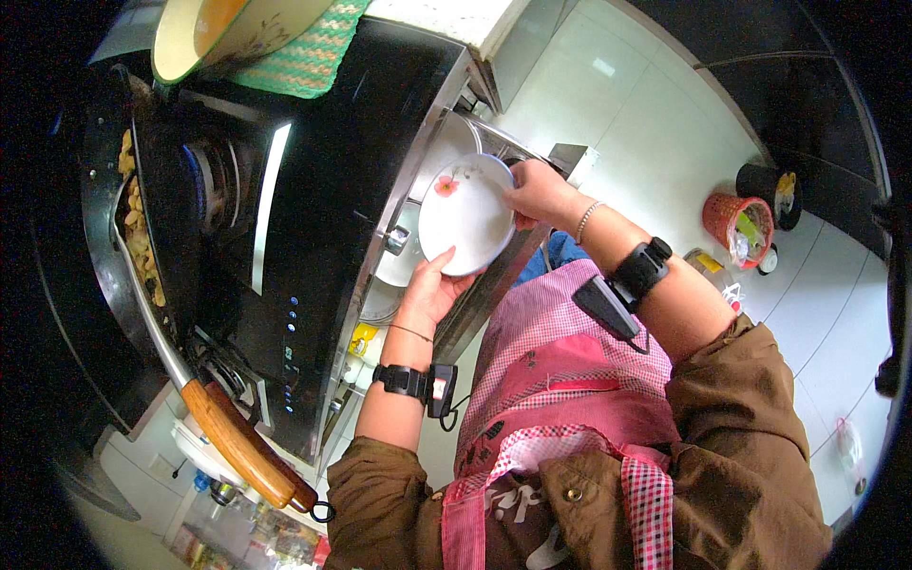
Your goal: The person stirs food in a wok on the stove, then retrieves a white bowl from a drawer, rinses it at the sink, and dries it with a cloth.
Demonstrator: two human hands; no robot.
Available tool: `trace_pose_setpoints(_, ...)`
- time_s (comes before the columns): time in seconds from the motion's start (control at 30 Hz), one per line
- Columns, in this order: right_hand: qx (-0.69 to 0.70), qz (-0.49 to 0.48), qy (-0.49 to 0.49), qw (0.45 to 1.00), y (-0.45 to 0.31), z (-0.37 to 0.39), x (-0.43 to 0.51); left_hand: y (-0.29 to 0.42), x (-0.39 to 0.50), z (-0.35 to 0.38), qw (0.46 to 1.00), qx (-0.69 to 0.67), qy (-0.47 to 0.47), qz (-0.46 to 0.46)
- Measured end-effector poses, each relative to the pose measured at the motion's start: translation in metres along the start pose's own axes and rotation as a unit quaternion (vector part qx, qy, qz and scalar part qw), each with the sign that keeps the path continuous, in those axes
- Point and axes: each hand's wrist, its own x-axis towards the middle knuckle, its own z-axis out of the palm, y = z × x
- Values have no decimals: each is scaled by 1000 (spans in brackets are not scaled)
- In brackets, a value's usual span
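Note:
Both hands hold a white plate or shallow dish [470, 221] with a blue rim and a red flower. My left hand [436, 285] grips its lower edge, thumb on the inner face; my right hand [534, 191] pinches its right edge. The dish is tilted over an open drawer [467, 299] of white dishes [399, 260] below the cooktop. On the black glass cooktop [335, 157], a dark wok [107, 206] contains yellowish food pieces [139, 235]. A metal utensil with a wooden handle [235, 442] rests in it, beside the wok's darker wooden handle [274, 467].
A cream basin with a green rim [267, 32] stands on a green knitted mat [299, 71] at the cooktop's far end. A red waste basket [719, 221] and a black bin [759, 187] are on the tiled floor to the right. Jars and packets are at lower left.

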Motion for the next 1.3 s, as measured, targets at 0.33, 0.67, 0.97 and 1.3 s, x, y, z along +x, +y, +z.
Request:
trace_pose_setpoints(0.33,-234,-34,118,964,5,16,68,-15,-63,-23,993,57,102,29)
trace_pose_setpoints(0.67,-169,48,205,963,-5,43,105,-36,-80,-47,988,46,148,10)
trace_pose_setpoints(0.97,-178,39,241,953,-4,56,110,-31,-81,-41,986,53,155,5)
trace_pose_setpoints(1.3,-257,44,125,957,-38,15,64,-23,-88,-38,987,75,138,38)
